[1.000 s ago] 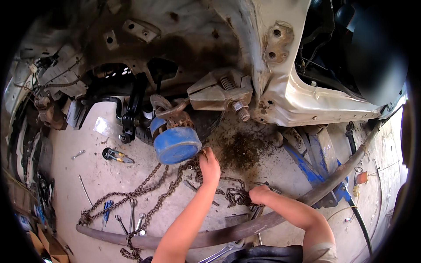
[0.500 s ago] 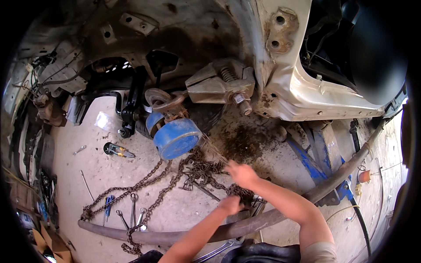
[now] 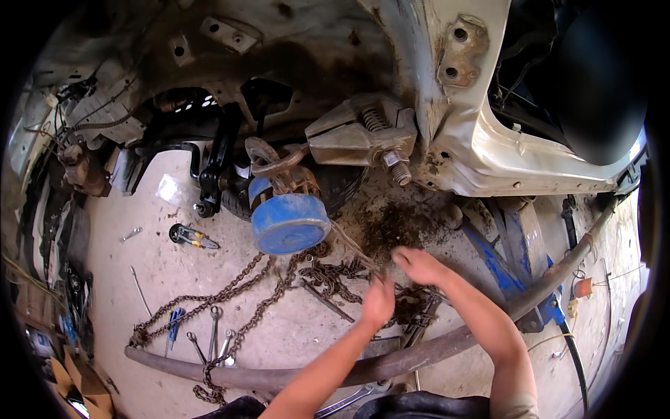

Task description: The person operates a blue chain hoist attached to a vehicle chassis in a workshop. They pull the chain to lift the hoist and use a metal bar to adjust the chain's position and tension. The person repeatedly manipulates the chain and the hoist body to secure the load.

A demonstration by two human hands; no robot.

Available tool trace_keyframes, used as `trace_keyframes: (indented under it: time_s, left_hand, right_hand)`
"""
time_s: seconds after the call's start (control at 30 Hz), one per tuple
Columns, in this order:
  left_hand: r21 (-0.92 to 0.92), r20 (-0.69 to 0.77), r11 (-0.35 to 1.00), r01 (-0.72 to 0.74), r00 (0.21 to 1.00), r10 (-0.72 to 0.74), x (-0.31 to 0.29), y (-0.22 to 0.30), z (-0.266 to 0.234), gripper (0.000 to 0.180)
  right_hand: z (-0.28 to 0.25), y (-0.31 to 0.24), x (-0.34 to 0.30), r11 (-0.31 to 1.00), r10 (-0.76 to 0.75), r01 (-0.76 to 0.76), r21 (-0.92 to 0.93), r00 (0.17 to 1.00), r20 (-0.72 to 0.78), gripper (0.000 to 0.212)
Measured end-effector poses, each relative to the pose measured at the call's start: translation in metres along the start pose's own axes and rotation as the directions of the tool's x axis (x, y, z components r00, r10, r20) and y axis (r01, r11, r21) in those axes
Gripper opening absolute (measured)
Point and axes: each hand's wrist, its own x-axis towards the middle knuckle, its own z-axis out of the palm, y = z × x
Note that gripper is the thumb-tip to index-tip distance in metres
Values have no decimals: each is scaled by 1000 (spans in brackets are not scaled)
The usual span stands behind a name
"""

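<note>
My left hand (image 3: 379, 300) is curled into a fist over a heap of rusty chain (image 3: 328, 272) on the concrete floor. A thin rusty rod (image 3: 352, 246) slants down from a blue drum-shaped part (image 3: 289, 223) to the top of that fist, which seems closed on its lower end. My right hand (image 3: 417, 265) is blurred, just above and right of the left. Its fingers stretch leftward over a dark patch of dirt (image 3: 391, 227) and nothing shows in it. The blue drum hangs below rusty suspension parts (image 3: 363, 136) under a vehicle body.
The pale vehicle body (image 3: 488, 160) fills the top and right. A long curved rusty pipe (image 3: 279, 377) crosses the floor beneath my forearms. Several wrenches (image 3: 213, 335) and pliers (image 3: 188, 236) lie to the left. A blue metal frame (image 3: 499, 265) and an orange spool (image 3: 583, 286) sit to the right.
My left hand dropped from beside the blue drum down to the chain heap. My right hand rose from near the pipe and now sits above and right of the left hand.
</note>
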Motion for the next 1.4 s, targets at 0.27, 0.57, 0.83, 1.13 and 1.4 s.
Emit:
trace_keyframes:
  time_s: [0.27, 0.57, 0.83, 1.13, 1.4]
  left_hand:
    - [442, 812, 868, -227, 512, -280, -39, -37, -3, 41]
    - [-822, -53, 563, 85, 973, -224, 65, 56, -101, 31]
    - [-71, -157, 983, 168, 972, -177, 18, 46, -43, 30]
    - [423, 858, 886, -191, 399, -323, -48, -56, -4, 34]
    - [-719, -162, 688, 95, 941, -298, 61, 35, -101, 56]
  right_hand:
    - [21, -78, 1, 965, -17, 25, 263, 999, -32, 34]
    - [83, 17, -44, 883, 203, 103, -457, 795, 572, 26]
    - [24, 8, -19, 960, 125, -84, -267, 982, 142, 38]
    - [26, -104, -7, 974, -112, 132, 182, 987, -117, 26]
    - [60, 30, -73, 819, 378, 57, -571, 695, 611, 35]
